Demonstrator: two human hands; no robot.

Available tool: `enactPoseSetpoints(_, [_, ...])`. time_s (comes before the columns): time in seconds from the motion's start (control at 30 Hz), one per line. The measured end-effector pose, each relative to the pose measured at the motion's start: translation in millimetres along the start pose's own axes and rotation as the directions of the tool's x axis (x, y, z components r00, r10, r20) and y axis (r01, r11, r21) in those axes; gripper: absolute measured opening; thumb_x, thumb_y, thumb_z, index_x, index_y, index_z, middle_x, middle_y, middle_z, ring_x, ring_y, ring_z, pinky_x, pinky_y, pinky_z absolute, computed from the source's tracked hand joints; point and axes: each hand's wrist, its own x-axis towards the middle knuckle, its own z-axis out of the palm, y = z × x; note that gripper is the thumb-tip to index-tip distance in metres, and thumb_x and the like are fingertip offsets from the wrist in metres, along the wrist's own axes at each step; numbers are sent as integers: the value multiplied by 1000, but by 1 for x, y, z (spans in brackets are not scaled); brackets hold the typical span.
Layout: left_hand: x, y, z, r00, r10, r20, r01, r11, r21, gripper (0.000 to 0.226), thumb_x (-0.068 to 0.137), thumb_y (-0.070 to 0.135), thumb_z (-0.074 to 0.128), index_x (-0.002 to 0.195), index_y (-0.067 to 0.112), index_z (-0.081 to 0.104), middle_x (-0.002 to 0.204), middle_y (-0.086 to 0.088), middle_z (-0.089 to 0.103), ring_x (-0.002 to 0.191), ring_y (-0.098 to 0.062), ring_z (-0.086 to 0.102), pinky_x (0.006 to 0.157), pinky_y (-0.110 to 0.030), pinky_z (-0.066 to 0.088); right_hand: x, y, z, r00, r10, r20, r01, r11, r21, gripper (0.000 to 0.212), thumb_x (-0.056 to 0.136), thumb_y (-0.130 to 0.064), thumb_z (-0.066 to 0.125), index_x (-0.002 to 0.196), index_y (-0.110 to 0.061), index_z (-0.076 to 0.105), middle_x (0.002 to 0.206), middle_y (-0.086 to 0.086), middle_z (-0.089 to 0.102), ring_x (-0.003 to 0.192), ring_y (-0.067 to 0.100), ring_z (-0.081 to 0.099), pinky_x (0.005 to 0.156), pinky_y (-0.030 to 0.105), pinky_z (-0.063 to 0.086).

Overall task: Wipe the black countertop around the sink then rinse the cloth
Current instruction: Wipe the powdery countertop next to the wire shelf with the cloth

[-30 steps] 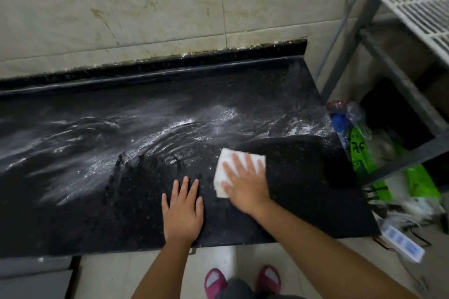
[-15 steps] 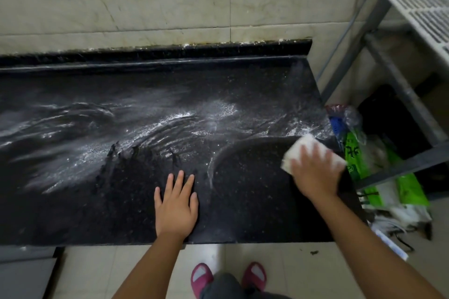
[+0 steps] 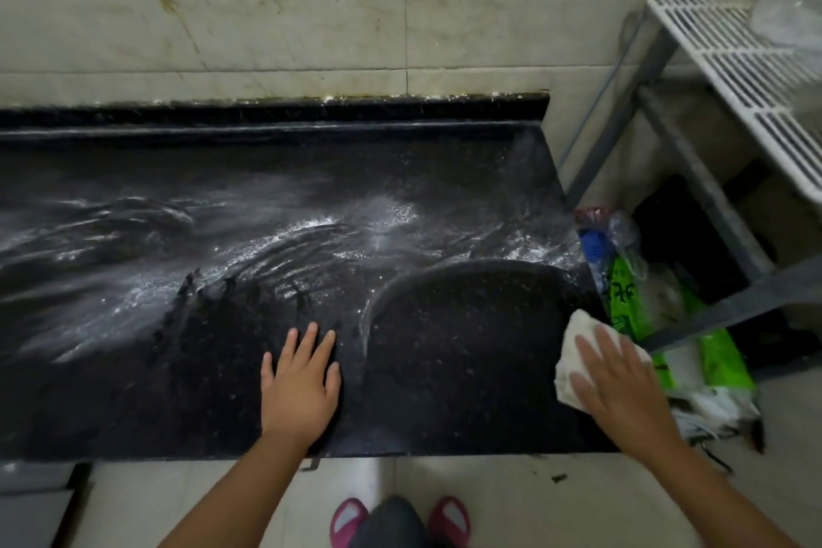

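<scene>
The right hand (image 3: pixel 622 383) lies flat, fingers straight, pressing the white cloth (image 3: pixel 578 352) onto the black bench (image 3: pixel 467 347) at its right edge — beside the green bags (image 3: pixel 631 303). The left hand (image 3: pixel 300 387) rests spread on the bench near its front edge; white streaks (image 3: pixel 200 263) cover the far part.

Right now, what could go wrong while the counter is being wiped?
The cloth under the right hand sits at the right edge of the black countertop; another push could sweep residue onto the bags on the floor. White streaks remain across the middle and left, so those parts might get missed. The left hand presses flat on the wiped surface and could leave marks.
</scene>
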Motion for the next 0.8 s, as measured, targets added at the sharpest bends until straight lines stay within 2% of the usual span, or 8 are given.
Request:
enactPoseSetpoints(0.03, [1, 2, -3, 1000, -2, 13, 2, 999, 36, 54, 95, 46, 9, 146, 29, 16, 156, 6, 5, 144, -16, -1, 115, -41, 2, 16, 8, -10, 998, 57, -30, -57, 998, -9, 63, 96, -52, 5, 140, -20, 37, 146, 14, 37, 125, 39, 44, 94, 53, 41])
enactPoseSetpoints(0.1, [5, 5, -7, 1000, 3, 7, -4, 999, 51, 49, 98, 42, 16, 145, 28, 19, 156, 5, 9, 144, -17, 2, 115, -42, 4, 53, 5, -24, 980, 199, 17, -200, 979, 40, 56, 98, -48, 14, 148, -22, 16, 156, 9, 13, 140, 38, 16, 110, 49, 21])
enactPoseSetpoints(0.23, [14, 8, -9, 998, 33, -46, -34, 999, -13, 73, 80, 51, 7, 134, 23, 47, 147, -4, 35, 139, -26, 26, 109, -52, 21, 127, -39, -39, 966, 257, 6, -257, 964, 73, 56, 99, -42, 25, 149, -22, 9, 157, 4, -1, 143, 33, -4, 114, 45, 4])
enactPoseSetpoints(0.37, [29, 13, -15, 993, 110, -52, -106, 991, 78, 46, 81, 35, 35, 108, 17, 68, 120, -13, 63, 111, -34, 57, 77, -57, 48, 170, -105, -42, 986, 141, 89, -149, 985, 89, 55, 100, -42, 18, 149, -25, -1, 157, 0, -11, 143, 29, -12, 115, 47, -3])
enactPoseSetpoints(0.5, [59, 15, -18, 981, 134, -139, -137, 991, -9, 48, 83, 35, 34, 114, 15, 65, 125, -16, 58, 119, -34, 45, 82, -59, 44, 142, -152, -27, 985, -164, 55, 163, 986, 33, 59, 96, -48, 5, 149, -23, 6, 158, 0, -1, 144, 28, -2, 114, 41, -11])
enactPoseSetpoints(0.6, [83, 27, -21, 978, 154, -139, -163, 985, -49, 51, 84, 36, 30, 118, 14, 63, 129, -17, 54, 122, -37, 43, 87, -61, 40, 86, -141, -5, 953, -300, 42, 303, 949, -85, 61, 95, -47, -4, 132, -24, 38, 143, 0, 42, 133, 27, 34, 113, 37, -3])
enactPoseSetpoints(0.73, [101, 39, -15, 978, 180, -107, -187, 981, -52, 50, 84, 34, 32, 115, 12, 65, 125, -18, 58, 118, -39, 50, 84, -62, 42, 38, -66, 2, 992, -127, 25, 129, 986, -109, 52, 97, -47, 2, 137, -26, 28, 157, -8, 6, 143, 19, 7, 114, 36, 3])
enactPoseSetpoints(0.8, [99, 41, -8, 977, 194, -87, -195, 981, -3, 48, 83, 34, 34, 110, 14, 67, 121, -15, 61, 118, -36, 50, 80, -61, 44, 54, -37, -10, 999, 48, 17, -47, 998, -42, 57, 98, -47, 2, 132, -19, 38, 150, 2, 32, 131, 28, 27, 106, 45, 30])
